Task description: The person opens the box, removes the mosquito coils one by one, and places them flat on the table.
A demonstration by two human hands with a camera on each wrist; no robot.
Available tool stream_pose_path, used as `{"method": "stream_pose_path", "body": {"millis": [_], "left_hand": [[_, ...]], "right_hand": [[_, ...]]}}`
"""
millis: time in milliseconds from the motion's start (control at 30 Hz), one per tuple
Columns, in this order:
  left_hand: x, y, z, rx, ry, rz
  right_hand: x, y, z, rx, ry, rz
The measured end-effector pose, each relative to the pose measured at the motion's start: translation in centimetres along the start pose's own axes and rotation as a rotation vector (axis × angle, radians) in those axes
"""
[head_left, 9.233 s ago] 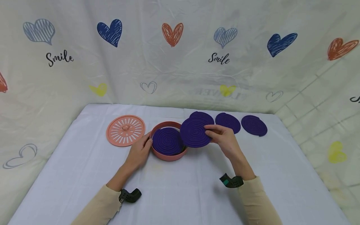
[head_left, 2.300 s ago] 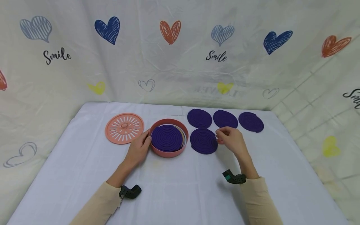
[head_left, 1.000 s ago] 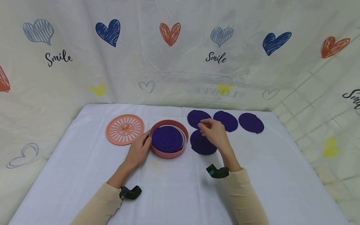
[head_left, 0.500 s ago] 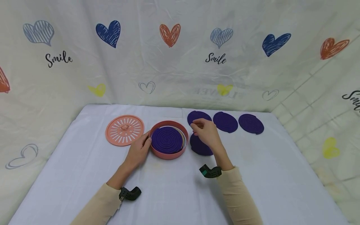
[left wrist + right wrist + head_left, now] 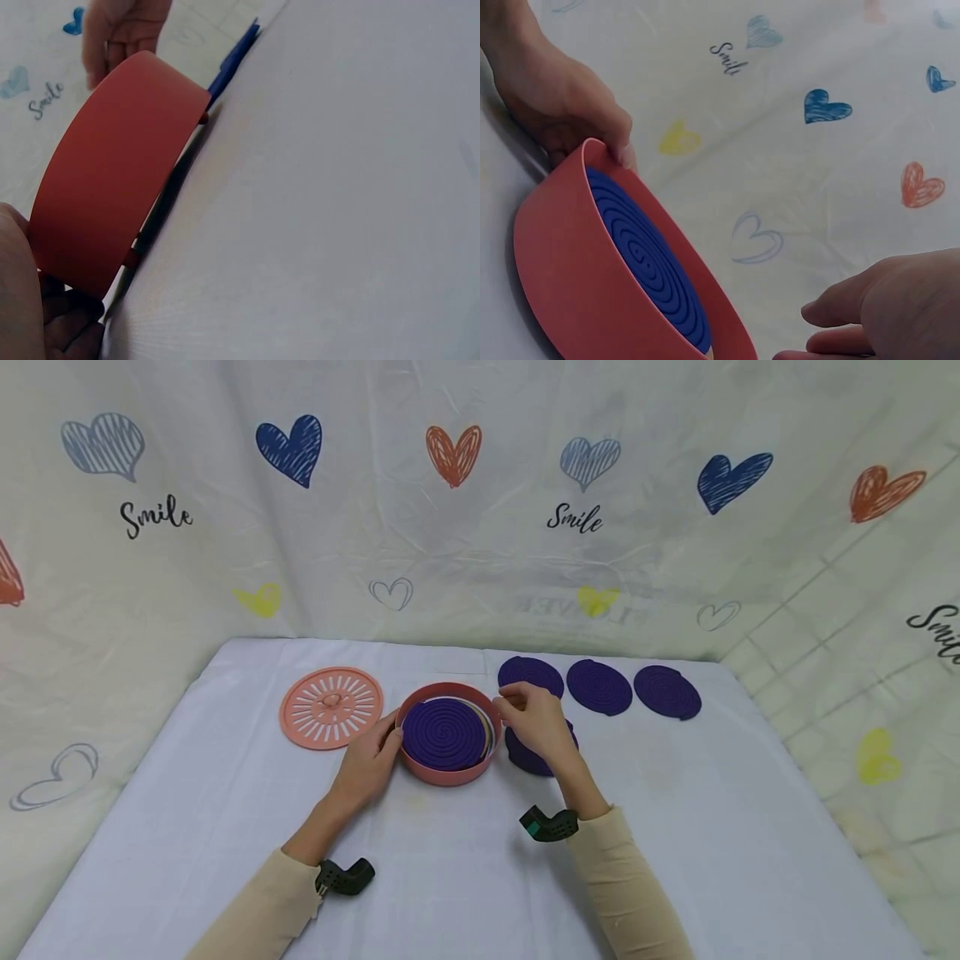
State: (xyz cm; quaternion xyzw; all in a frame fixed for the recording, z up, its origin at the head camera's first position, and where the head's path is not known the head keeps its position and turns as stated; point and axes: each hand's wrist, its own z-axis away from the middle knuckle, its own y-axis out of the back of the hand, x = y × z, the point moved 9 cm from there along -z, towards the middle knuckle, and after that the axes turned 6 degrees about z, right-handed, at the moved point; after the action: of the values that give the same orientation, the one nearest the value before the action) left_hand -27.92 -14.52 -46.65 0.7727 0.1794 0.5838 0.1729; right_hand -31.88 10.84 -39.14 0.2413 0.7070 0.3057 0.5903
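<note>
A round pink mosquito coil box (image 5: 448, 777) stands on the table with a purple mosquito coil (image 5: 444, 734) inside. A pale ring edge shows beside the coil. My left hand (image 5: 369, 762) grips the box's left side, thumb over the rim. In the right wrist view that thumb presses on the rim of the box (image 5: 562, 255). My right hand (image 5: 534, 720) hovers by the box's right rim, fingers loosely bent and holding nothing. Below it lies another coil (image 5: 527, 757), partly hidden by the hand. In the right wrist view the right hand (image 5: 900, 311) is apart from the box.
The slotted pink lid (image 5: 331, 708) lies flat left of the box. Along the back right lie more purple coils: one coil (image 5: 528, 670) behind the right hand, a middle coil (image 5: 599, 687) and a far right coil (image 5: 667, 692). A white cloth (image 5: 450, 877) covers the table.
Earlier the right hand held a coil beside the box; that coil now lies on the table right of it. The released right hand has moved left to the box's rim. The left hand stays.
</note>
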Motion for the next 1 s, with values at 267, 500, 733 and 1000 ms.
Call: {"method": "stream_pose_path", "body": {"millis": [267,500,733,1000], "left_hand": [[0.1,0.0,0.0,-0.013,0.016,-0.001],[-0.1,0.0,0.1,-0.005,0.024,-0.002],[-0.1,0.0,0.0,0.002,0.017,-0.006],[0.1,0.0,0.0,-0.006,0.019,0.008]], "right_hand": [[-0.9,-0.6,0.3,0.015,0.052,0.029],[-1.7,-1.2,0.7,0.003,0.053,0.031],[-2.1,-2.0,0.8,-0.003,0.087,0.033],[-2.5,-3.1,0.9,-0.016,0.106,0.087]]}}
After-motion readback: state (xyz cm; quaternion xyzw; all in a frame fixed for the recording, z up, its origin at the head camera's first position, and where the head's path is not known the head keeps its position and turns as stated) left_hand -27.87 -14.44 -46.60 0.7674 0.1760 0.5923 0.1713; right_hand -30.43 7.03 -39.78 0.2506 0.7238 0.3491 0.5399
